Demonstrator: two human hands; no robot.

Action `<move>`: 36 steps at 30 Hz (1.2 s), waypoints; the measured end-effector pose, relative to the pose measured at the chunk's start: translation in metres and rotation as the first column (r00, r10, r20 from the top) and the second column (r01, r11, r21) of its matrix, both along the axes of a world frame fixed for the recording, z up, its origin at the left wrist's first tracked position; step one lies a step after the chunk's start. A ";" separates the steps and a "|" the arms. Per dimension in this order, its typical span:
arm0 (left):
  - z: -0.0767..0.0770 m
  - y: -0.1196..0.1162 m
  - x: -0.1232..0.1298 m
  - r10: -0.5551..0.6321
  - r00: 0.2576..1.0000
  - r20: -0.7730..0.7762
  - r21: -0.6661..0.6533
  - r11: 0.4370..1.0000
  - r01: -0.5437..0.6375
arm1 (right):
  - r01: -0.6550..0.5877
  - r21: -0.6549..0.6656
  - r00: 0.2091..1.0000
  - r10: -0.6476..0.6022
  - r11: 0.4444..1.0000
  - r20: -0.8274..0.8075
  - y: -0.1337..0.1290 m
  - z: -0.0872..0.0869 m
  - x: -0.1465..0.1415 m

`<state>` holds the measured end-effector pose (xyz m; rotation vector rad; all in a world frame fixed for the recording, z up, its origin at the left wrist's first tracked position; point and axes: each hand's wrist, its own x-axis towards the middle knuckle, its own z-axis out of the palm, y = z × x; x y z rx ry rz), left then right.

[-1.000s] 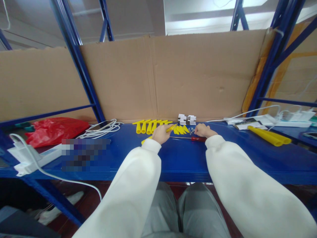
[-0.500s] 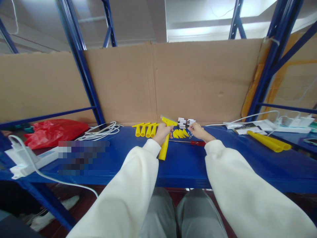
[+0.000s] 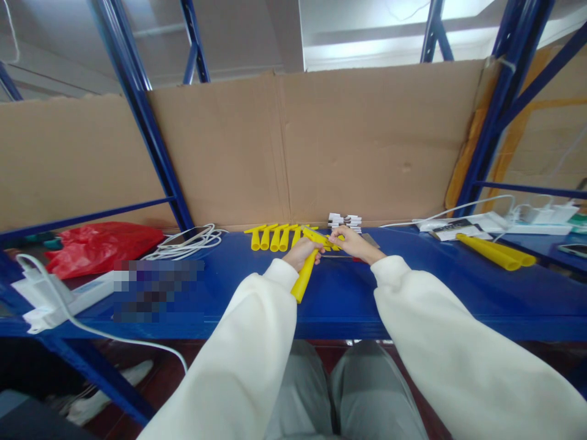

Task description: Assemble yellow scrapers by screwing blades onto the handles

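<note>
My left hand [image 3: 301, 252] is closed around a yellow scraper [image 3: 301, 284], its tubular handle slanting down and its wide head above my fingers. Beside that head, my right hand [image 3: 351, 242] has its fingertips pinched together; whatever they hold is too small to make out. Small flat yellow pieces [image 3: 336, 247] lie by the right fingers, partly covered by them. Below the right hand, a thin screwdriver with a red handle [image 3: 359, 260] is mostly hidden. Left of my left hand stands a row of several similar yellow scrapers [image 3: 274, 239].
White-and-dark packets [image 3: 345, 221] are stacked against the cardboard panel [image 3: 358, 140]. On the right lie two yellow tubes [image 3: 493, 253] and a white power strip [image 3: 536, 228]. A red plastic bag [image 3: 103, 246] and coiled white cable [image 3: 190, 242] are on the left of the blue shelf [image 3: 247, 293].
My right hand has moved left from beside the packets to the scraper head. The scraper in my left hand has tilted, its lower end shifting slightly left and down.
</note>
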<state>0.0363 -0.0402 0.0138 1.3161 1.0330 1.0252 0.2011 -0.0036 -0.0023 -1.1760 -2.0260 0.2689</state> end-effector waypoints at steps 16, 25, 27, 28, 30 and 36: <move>0.002 -0.002 0.003 -0.006 0.999 -0.039 -0.042 0.999 0.004 | -0.033 -0.025 0.999 0.032 0.999 -0.037 0.006 -0.004 -0.003; -0.001 0.002 0.003 -0.015 1.000 -0.022 -0.034 0.999 0.015 | -0.010 -0.076 0.992 0.000 0.997 -0.126 0.002 -0.005 -0.006; -0.002 0.002 0.003 -0.018 1.000 -0.007 -0.024 1.000 0.017 | -0.009 -0.130 0.976 -0.020 0.991 -0.218 0.005 -0.008 -0.006; -0.002 0.002 0.003 -0.019 1.000 -0.001 -0.019 1.000 0.019 | -0.007 -0.147 0.964 -0.032 0.989 -0.263 0.007 -0.009 -0.005; -0.002 0.002 0.003 -0.020 1.000 0.010 -0.012 1.000 0.020 | -0.043 -0.183 0.949 -0.018 0.982 -0.314 0.008 -0.010 -0.004; 0.001 -0.002 0.002 -0.052 0.998 0.041 -0.007 0.999 0.053 | -0.258 -0.322 0.896 0.101 0.911 -0.432 -0.006 -0.001 0.003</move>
